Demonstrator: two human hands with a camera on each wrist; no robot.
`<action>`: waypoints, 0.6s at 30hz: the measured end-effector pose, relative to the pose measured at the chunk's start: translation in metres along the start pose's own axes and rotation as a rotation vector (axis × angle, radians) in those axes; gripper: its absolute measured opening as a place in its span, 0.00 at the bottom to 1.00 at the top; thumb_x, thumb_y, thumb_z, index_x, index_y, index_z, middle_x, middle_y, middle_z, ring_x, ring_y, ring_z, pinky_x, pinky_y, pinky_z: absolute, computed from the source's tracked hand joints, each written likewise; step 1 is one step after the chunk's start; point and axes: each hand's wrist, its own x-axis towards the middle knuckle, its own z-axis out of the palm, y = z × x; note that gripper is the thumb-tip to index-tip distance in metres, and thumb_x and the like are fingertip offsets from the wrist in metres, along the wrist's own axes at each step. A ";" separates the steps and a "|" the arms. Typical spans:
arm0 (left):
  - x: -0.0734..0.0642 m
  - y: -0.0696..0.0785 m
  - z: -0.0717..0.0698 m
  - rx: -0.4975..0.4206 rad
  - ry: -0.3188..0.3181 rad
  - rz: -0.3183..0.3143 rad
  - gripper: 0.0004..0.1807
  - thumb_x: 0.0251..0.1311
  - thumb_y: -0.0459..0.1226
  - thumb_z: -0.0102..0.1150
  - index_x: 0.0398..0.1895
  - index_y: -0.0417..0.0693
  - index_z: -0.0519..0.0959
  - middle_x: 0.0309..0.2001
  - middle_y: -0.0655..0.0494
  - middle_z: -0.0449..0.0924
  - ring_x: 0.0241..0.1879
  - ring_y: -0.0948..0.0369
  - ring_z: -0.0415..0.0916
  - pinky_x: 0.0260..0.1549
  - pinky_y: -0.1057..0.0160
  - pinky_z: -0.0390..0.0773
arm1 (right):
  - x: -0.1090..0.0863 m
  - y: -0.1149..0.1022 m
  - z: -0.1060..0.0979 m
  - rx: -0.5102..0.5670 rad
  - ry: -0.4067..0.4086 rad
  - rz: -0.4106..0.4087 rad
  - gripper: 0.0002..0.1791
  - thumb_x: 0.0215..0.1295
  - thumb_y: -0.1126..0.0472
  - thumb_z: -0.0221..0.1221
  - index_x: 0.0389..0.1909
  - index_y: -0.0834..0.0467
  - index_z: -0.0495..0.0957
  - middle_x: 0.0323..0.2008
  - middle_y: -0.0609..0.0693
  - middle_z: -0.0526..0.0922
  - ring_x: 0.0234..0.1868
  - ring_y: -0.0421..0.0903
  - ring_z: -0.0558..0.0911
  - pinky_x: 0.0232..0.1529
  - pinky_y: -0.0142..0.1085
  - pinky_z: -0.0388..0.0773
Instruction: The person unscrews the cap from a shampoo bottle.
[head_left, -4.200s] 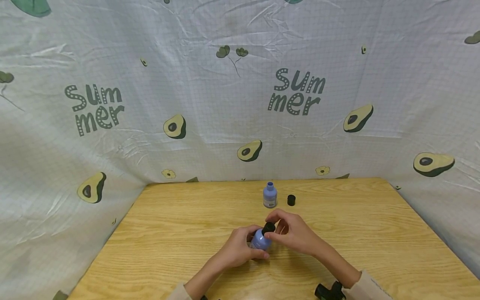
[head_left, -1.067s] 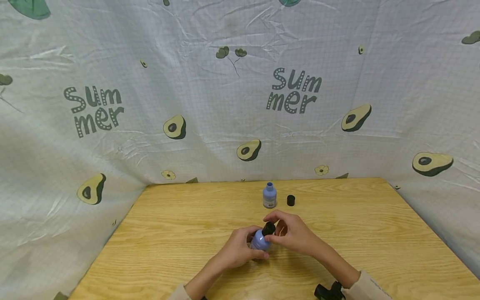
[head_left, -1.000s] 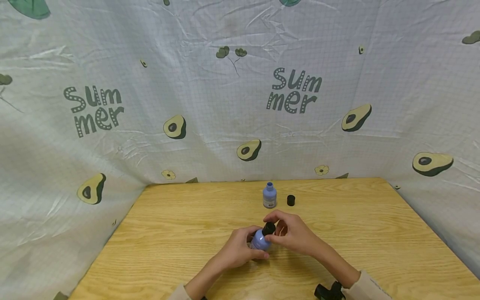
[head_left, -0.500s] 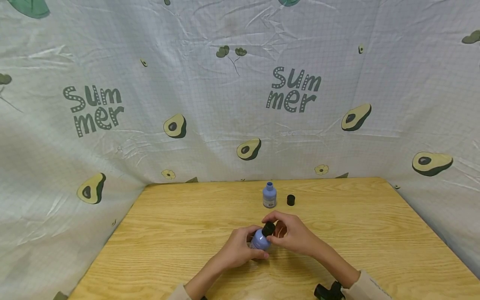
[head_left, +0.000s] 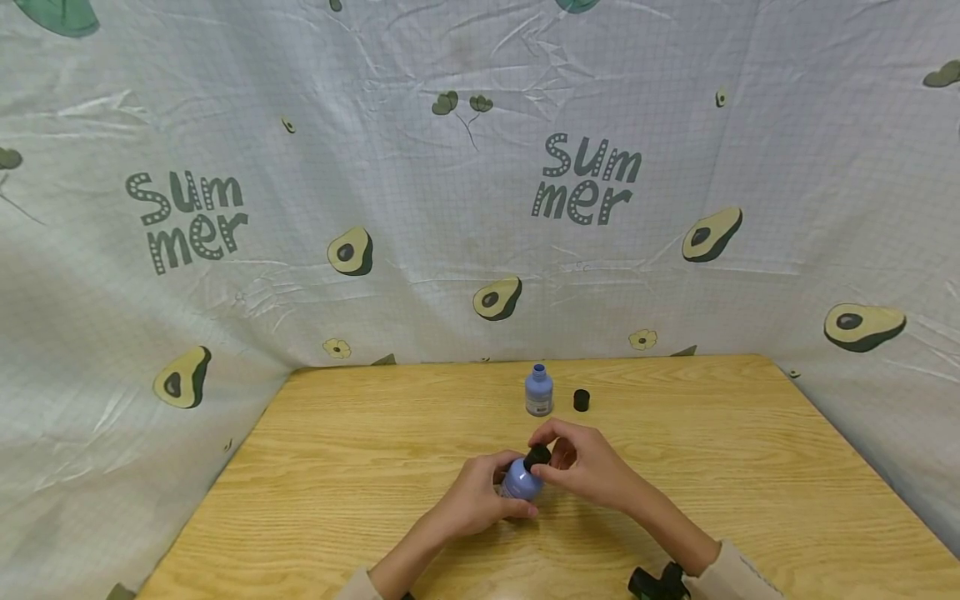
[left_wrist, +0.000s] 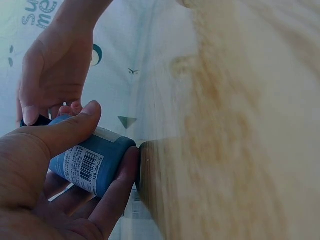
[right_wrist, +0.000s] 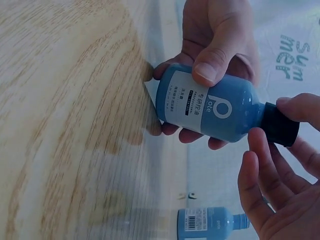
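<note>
A small blue bottle (head_left: 517, 482) with a white label is tilted just above the wooden table (head_left: 337, 467), its black cap (head_left: 537, 457) pointing up and right. My left hand (head_left: 480, 498) grips the bottle's body, thumb across the label (right_wrist: 186, 99). My right hand (head_left: 581, 467) pinches the black cap (right_wrist: 280, 125) with thumb and fingertips. The left wrist view shows the blue bottle (left_wrist: 95, 165) with its barcode lying in my left hand (left_wrist: 60, 140), the right hand (left_wrist: 55, 75) behind it.
A second blue bottle (head_left: 539, 391) stands uncapped near the table's far edge, with a loose black cap (head_left: 581, 401) to its right. That second bottle (right_wrist: 207, 220) also shows in the right wrist view. An avocado-print cloth (head_left: 480, 208) backs the table.
My right fingers have shifted slightly round the black cap. The bottle and my left hand stay in the same place.
</note>
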 end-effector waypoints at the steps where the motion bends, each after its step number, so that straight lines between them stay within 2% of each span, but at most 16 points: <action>1: 0.000 0.000 0.000 -0.001 0.000 -0.001 0.30 0.55 0.39 0.79 0.62 0.50 0.81 0.55 0.53 0.85 0.53 0.57 0.85 0.49 0.64 0.83 | 0.000 0.000 0.000 0.004 -0.003 -0.007 0.15 0.66 0.58 0.71 0.51 0.52 0.81 0.42 0.49 0.85 0.29 0.35 0.78 0.33 0.32 0.81; 6: 0.000 0.000 0.000 -0.004 -0.002 -0.003 0.30 0.55 0.39 0.79 0.62 0.50 0.81 0.55 0.53 0.85 0.52 0.59 0.85 0.48 0.65 0.83 | 0.000 0.000 -0.001 0.021 -0.019 -0.019 0.16 0.65 0.60 0.70 0.52 0.54 0.81 0.44 0.51 0.85 0.30 0.35 0.79 0.34 0.32 0.82; 11: 0.000 0.000 0.000 0.000 -0.001 -0.007 0.30 0.55 0.40 0.79 0.62 0.51 0.81 0.55 0.54 0.85 0.52 0.59 0.85 0.47 0.64 0.83 | 0.001 -0.001 -0.001 0.014 -0.005 0.034 0.19 0.65 0.55 0.71 0.54 0.54 0.80 0.48 0.53 0.84 0.31 0.36 0.80 0.35 0.32 0.82; 14: 0.000 0.000 0.000 0.001 0.000 -0.011 0.30 0.55 0.40 0.79 0.62 0.51 0.81 0.54 0.54 0.85 0.51 0.59 0.85 0.47 0.63 0.83 | 0.001 0.000 0.000 0.012 0.014 0.064 0.18 0.66 0.53 0.71 0.52 0.56 0.80 0.47 0.52 0.84 0.31 0.38 0.80 0.35 0.33 0.82; 18: 0.000 0.000 0.000 0.002 0.003 -0.012 0.30 0.54 0.40 0.80 0.62 0.52 0.81 0.54 0.55 0.86 0.51 0.59 0.85 0.47 0.63 0.83 | 0.002 0.001 0.000 0.015 0.019 0.062 0.17 0.66 0.53 0.71 0.50 0.56 0.81 0.43 0.50 0.84 0.31 0.38 0.80 0.34 0.33 0.82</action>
